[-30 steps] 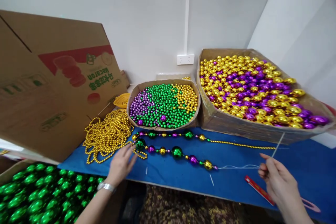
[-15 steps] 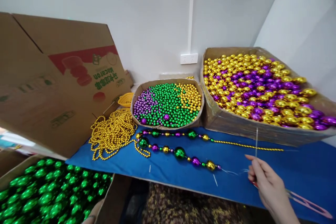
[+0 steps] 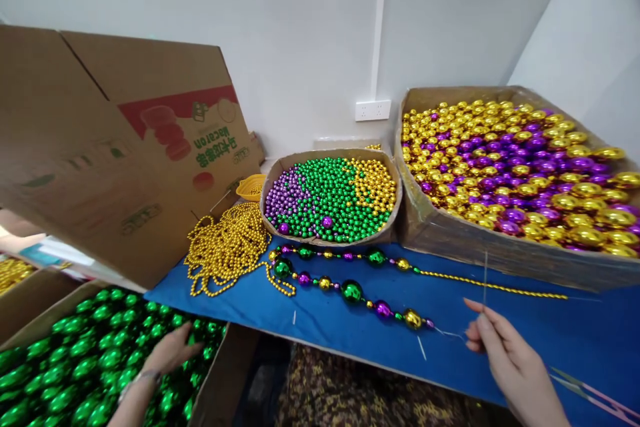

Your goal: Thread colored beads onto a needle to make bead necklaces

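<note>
In my right hand [image 3: 507, 353], thumb and fingers pinch a thin upright needle [image 3: 485, 277]. A pale thread [image 3: 450, 333] runs from near these fingers to the end of a bead string [image 3: 351, 291]. That string lies in a loop on the blue cloth, with green, purple and gold beads of mixed sizes and a twisted gold length at its far end. At the lower left, my left hand [image 3: 170, 350] reaches over a box of shiny green beads [image 3: 95, 340]. Its fingers are apart, and I see no bead between them.
A shallow box of small beads [image 3: 330, 200] stands behind the string. Right of it is a large carton of gold and purple beads [image 3: 500, 180]. Gold bead chains [image 3: 227, 247] lie beside a tall cardboard box [image 3: 125, 160]. Pink-handled scissors [image 3: 595, 393] lie at the right.
My left hand has come up into view over the green beads. The view has shifted slightly left. My right hand still pinches the needle upright.
</note>
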{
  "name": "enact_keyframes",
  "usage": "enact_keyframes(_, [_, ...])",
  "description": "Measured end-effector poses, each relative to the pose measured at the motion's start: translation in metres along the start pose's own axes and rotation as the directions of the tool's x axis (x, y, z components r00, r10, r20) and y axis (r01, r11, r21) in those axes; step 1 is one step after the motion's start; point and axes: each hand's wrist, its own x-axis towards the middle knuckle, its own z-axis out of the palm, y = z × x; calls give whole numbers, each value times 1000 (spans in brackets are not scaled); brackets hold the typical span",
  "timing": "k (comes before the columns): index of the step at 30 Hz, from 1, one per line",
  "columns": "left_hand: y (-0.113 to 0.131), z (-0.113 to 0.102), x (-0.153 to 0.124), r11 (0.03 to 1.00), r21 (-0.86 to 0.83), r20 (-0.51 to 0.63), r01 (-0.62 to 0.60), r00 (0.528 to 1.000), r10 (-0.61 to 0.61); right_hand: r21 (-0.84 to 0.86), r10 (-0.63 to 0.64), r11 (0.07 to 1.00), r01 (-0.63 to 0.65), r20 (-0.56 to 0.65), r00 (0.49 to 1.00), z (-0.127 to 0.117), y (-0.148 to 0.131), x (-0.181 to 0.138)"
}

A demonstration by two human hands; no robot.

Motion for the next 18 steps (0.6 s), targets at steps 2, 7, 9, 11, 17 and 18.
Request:
enact_keyframes(2, [5, -38, 9, 1000, -4, -88, -23, 996, 22, -52, -43, 998, 44, 18, 999, 3, -2, -2])
enact_keyframes(7, [71, -111, 1, 980, -141, -318, -137, 944, 86, -166, -193, 966, 199, 51, 980, 15, 4, -13])
enact_keyframes(9, [104, -118, -12, 897, -317, -276, -309, 934, 225, -175, -201, 962, 211, 72, 977, 20, 11, -19])
enact_keyframes(11, [132, -113, -24, 730, -517, -156, -446, 888, 432, -167, -176, 967, 190, 94, 980, 23, 19, -24])
enact_keyframes(17, [194, -68, -47, 498, -657, 126, -566, 569, 813, -190, -64, 979, 76, 66, 996, 29, 47, -33])
enact_keyframes(18, [202, -60, -48, 491, -646, 146, -585, 536, 831, -192, -54, 979, 62, 49, 997, 30, 51, -33])
